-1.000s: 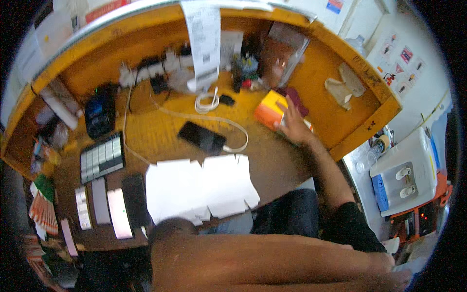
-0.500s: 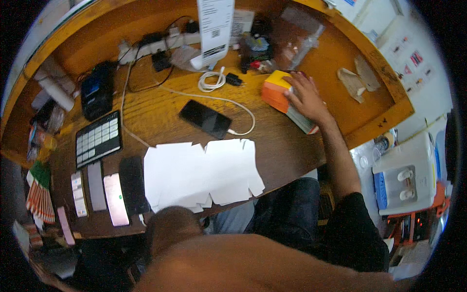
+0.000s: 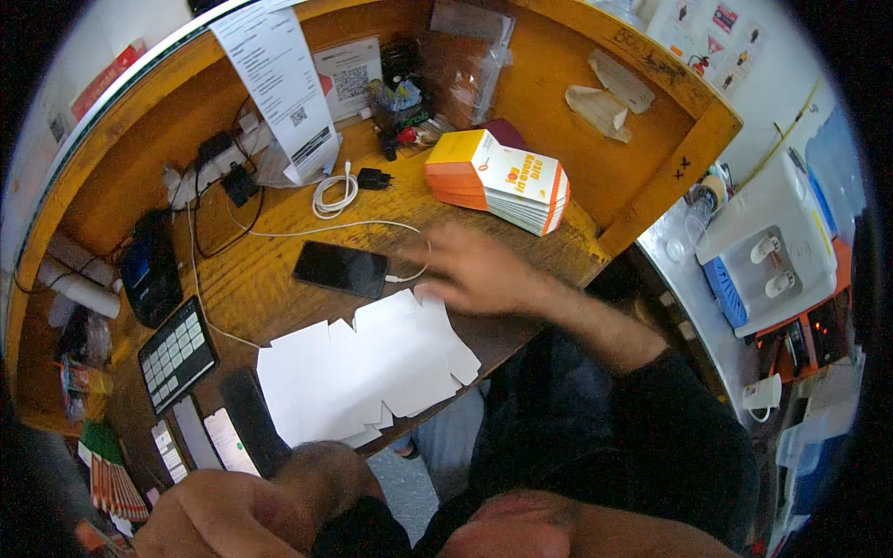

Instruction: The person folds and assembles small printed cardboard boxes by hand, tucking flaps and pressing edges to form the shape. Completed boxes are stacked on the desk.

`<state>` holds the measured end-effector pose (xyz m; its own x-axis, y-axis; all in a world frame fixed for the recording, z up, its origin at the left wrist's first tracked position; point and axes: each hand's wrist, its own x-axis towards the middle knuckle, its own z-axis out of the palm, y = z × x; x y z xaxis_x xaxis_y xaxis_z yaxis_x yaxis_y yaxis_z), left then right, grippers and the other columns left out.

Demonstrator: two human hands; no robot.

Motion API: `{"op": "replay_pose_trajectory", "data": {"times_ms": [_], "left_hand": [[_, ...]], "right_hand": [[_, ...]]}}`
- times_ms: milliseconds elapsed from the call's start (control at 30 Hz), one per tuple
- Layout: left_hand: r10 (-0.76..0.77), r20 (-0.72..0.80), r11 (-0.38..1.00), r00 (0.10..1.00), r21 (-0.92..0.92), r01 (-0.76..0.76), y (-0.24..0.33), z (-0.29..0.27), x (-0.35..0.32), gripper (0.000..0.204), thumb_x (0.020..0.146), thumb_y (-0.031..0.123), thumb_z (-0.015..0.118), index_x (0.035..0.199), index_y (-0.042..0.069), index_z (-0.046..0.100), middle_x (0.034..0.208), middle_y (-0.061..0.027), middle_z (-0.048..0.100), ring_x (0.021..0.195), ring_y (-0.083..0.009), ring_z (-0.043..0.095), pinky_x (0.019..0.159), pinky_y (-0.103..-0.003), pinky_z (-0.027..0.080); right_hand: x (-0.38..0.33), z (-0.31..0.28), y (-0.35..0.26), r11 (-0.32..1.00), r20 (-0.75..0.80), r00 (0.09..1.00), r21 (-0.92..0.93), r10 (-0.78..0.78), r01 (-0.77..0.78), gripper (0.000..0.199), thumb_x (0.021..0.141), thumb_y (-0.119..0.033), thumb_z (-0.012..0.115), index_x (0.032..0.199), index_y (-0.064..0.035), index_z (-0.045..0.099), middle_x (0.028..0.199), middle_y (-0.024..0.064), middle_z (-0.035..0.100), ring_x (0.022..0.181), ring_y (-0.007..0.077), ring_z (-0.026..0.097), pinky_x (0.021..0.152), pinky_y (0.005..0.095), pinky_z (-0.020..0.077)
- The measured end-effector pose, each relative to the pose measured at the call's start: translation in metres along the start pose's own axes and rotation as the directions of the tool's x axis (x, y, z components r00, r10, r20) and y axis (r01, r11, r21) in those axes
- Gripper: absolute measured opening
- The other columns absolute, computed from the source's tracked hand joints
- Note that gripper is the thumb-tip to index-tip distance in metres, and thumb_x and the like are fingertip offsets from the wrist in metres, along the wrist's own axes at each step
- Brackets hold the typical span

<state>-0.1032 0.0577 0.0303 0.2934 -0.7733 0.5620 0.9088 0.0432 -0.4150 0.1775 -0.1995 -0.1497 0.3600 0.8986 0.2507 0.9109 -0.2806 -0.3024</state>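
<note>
My right hand (image 3: 470,270) is over the desk, blurred, fingers apart and reaching left. It holds nothing visible; its thumb side is at the upper right corner of a pile of white notched card sheets (image 3: 363,367). Just left of the fingertips lies a black phone (image 3: 341,268) with a white cable plugged in. Beyond the hand rests a stack of flattened yellow, orange and white cartons (image 3: 521,181), untouched. My left hand (image 3: 219,511) is low and close to the camera, below the phones; its fingers are mostly hidden.
At the left are a tablet (image 3: 177,355), several phones including a lit one (image 3: 230,442), and a black machine (image 3: 152,270). Behind stand a coiled white cable (image 3: 335,192), a black charger plug (image 3: 375,179) and a tall printed sheet (image 3: 284,93). A wooden rim (image 3: 684,177) borders the desk.
My right hand has left the carton stack and come down and left to the white sheets. My left hand now shows at lower left. The whole view has shifted.
</note>
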Motion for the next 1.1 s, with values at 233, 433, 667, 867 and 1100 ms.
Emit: {"op": "replay_pose_trajectory", "data": {"times_ms": [233,433,667,867,1100], "left_hand": [[-0.354,-0.050,0.868,0.934,-0.390,0.308,0.005,0.004,-0.031,0.048,0.111,0.038,0.060,0.144,0.004,0.057,0.140,-0.0071,0.064,0.096,-0.0275,0.069,0.091,-0.035,0.059],[-0.400,0.539,-0.529,0.741,-0.796,0.294,0.008,-0.020,-0.036,0.073,0.109,0.053,0.062,0.153,-0.003,0.048,0.136,-0.0176,0.063,0.101,-0.0373,0.071,0.101,-0.045,0.058],[-0.172,0.743,-0.832,0.647,-0.461,0.308,0.002,-0.018,0.008,0.066,0.120,0.046,0.039,0.147,-0.013,0.050,0.120,-0.0442,0.068,0.117,-0.0577,0.071,0.111,-0.068,0.057],[-0.109,0.712,-0.817,0.694,-0.462,0.346,-0.003,-0.009,-0.004,0.067,0.119,0.046,0.040,0.150,-0.013,0.049,0.128,-0.0547,0.061,0.123,-0.0623,0.068,0.110,-0.073,0.055],[-0.233,0.667,-0.858,0.707,-0.484,0.175,-0.001,-0.005,-0.013,0.069,0.118,0.047,0.043,0.151,-0.014,0.048,0.124,-0.0529,0.064,0.120,-0.0617,0.070,0.108,-0.068,0.059]], "right_hand": [[-0.012,0.045,-0.044,0.991,0.152,0.980,-0.062,0.125,-0.116,0.094,0.088,-0.059,0.086,0.150,0.0062,0.058,0.132,0.0218,0.060,0.128,0.0394,0.059,0.111,0.0502,0.0530],[-0.011,0.042,-0.049,0.986,0.162,0.973,0.002,0.165,-0.168,0.087,0.087,-0.048,0.090,0.148,0.0053,0.059,0.134,0.0221,0.062,0.127,0.0405,0.061,0.110,0.0504,0.0540],[-0.010,0.041,-0.058,0.980,0.080,0.977,-0.017,0.197,-0.197,0.074,0.089,-0.038,0.089,0.145,0.0019,0.062,0.137,0.0220,0.064,0.129,0.0400,0.062,0.112,0.0539,0.0533],[-0.003,0.041,-0.054,0.990,-0.001,0.990,-0.002,0.143,-0.143,0.045,0.096,-0.028,0.082,0.132,-0.0033,0.068,0.129,0.0161,0.068,0.126,0.0368,0.065,0.106,0.0542,0.0537],[0.009,0.038,-0.053,0.917,-0.026,0.979,0.355,0.204,-0.182,0.041,0.099,-0.018,0.078,0.138,-0.0084,0.065,0.127,0.0162,0.069,0.121,0.0371,0.068,0.103,0.0503,0.0566]]}}
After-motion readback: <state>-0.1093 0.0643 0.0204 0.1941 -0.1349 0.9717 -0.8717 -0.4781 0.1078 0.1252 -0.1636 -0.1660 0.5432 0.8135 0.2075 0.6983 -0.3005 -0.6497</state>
